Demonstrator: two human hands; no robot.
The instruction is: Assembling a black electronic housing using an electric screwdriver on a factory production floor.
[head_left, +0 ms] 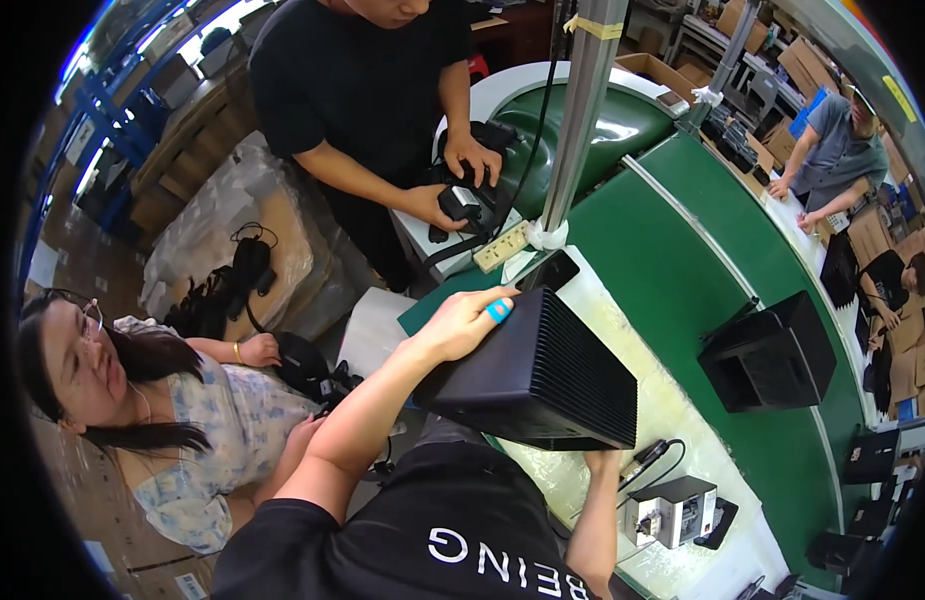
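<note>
A black box-shaped casing (542,375) with a ribbed side is held up in front of my body, tilted, above the near edge of the worktable. My left hand (467,322) grips its upper left edge, with a blue band around one finger. Below the box's near right corner, my right hand (602,462) holds it from underneath; its fingers are mostly hidden by the casing. Close to that hand lies a black cable with a plug (650,458). A small grey and white device (674,512) stands on the table to the right.
A similar black casing (772,355) sits on the green conveyor belt (647,260). Behind my left hand are a power strip (502,246), a dark phone-like slab (550,272) and a metal post (579,120). One co-worker handles a black device (460,204); another sits at left.
</note>
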